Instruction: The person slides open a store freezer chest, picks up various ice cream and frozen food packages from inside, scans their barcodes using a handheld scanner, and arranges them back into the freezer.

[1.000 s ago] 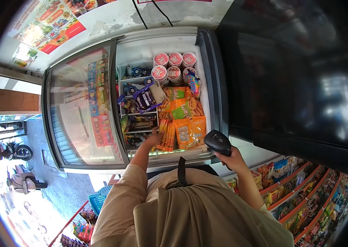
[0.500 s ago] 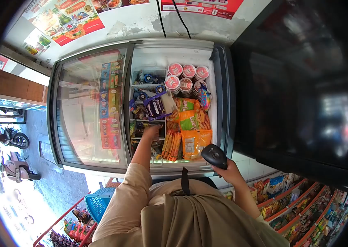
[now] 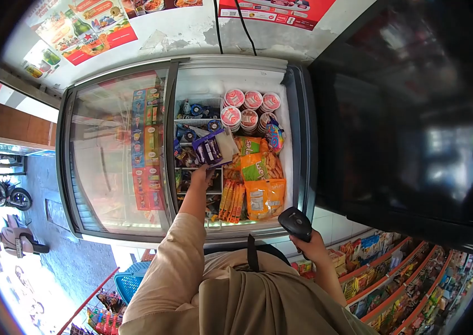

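My left hand (image 3: 201,174) reaches into the open half of a chest freezer (image 3: 298,167), its fingers closed at the lower edge of a purple box (image 3: 208,151). That box lies tilted over the wire dividers, with a pale flap or panel on its right side. Packs in the compartment below the hand are partly hidden by it. In my right hand (image 3: 313,245) is a black barcode scanner (image 3: 295,224), held outside the freezer's front edge near an orange food bag (image 3: 266,199).
Ice cream cups (image 3: 241,116) with pink-and-white lids stand stacked at the back of the freezer. A sliding glass lid (image 3: 108,151) covers the left half. A large black panel (image 3: 398,139) rises on the right. Snack shelves (image 3: 393,279) and a blue basket (image 3: 130,282) flank me.
My left hand has moved up from the lower compartments to the edge of the purple box. The scanner stays in my right hand, and the view has shifted slightly.
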A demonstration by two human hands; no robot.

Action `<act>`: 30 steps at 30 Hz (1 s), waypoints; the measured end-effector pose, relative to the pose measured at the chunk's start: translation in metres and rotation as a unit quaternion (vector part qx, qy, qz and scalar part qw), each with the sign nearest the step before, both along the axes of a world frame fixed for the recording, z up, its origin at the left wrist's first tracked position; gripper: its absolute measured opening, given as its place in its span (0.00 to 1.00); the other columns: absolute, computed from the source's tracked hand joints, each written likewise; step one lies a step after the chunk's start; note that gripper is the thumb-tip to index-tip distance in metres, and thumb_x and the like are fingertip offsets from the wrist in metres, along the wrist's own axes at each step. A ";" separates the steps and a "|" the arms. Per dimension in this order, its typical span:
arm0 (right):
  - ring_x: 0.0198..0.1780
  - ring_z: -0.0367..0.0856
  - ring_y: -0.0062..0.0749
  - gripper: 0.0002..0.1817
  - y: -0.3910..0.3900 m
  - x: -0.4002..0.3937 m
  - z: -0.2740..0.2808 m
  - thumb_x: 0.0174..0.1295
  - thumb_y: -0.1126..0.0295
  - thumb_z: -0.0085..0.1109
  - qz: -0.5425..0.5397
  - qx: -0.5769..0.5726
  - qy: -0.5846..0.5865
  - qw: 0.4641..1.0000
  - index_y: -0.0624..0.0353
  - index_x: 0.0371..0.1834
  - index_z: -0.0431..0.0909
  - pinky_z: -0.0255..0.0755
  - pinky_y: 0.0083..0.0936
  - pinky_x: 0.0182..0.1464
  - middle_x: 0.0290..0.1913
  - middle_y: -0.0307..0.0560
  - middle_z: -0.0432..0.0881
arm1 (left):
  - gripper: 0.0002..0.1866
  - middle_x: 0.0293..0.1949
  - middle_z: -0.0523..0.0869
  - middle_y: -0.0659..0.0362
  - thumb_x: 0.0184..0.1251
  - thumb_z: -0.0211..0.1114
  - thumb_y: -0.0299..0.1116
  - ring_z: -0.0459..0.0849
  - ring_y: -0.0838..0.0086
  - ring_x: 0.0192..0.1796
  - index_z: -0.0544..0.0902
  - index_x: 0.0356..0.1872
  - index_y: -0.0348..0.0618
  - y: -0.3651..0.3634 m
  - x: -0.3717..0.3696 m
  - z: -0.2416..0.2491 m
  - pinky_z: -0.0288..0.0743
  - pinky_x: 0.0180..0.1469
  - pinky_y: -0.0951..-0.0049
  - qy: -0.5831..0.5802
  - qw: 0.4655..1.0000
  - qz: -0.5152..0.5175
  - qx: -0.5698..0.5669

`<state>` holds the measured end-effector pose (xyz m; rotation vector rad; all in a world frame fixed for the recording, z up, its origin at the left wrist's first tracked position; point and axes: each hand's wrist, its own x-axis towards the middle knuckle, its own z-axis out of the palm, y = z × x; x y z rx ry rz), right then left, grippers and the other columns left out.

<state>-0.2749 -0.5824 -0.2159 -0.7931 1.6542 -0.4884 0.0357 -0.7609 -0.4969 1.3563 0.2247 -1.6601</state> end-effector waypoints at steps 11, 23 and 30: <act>0.21 0.69 0.14 0.14 0.008 0.004 -0.005 0.53 0.68 0.67 0.029 0.004 -0.006 1.000 0.60 0.40 0.77 0.65 0.17 0.23 0.22 0.33 0.75 | 0.14 0.48 0.75 0.52 0.60 0.52 0.22 0.78 0.62 0.49 0.70 0.48 0.35 0.031 0.012 0.057 0.80 0.51 0.66 -0.031 0.993 -0.111 -0.036; 0.20 0.73 0.22 0.09 0.014 -0.012 -0.038 0.58 0.69 0.60 -0.215 -0.069 -0.105 0.969 0.62 0.39 0.76 0.68 0.20 0.23 0.23 0.38 0.75 | 0.18 0.40 0.78 0.49 0.57 0.57 0.22 0.84 0.61 0.36 0.68 0.49 0.28 0.123 -0.099 0.084 0.84 0.34 0.69 -0.060 0.944 -0.303 -0.119; 0.20 0.72 0.19 0.10 0.026 -0.030 -0.047 0.59 0.69 0.60 -0.177 -0.070 -0.110 0.975 0.60 0.42 0.77 0.67 0.18 0.21 0.23 0.36 0.74 | 0.31 0.40 0.75 0.43 0.55 0.67 0.38 0.81 0.50 0.43 0.59 0.53 0.37 0.162 -0.111 0.092 0.79 0.39 0.59 -0.632 0.517 -0.543 -0.194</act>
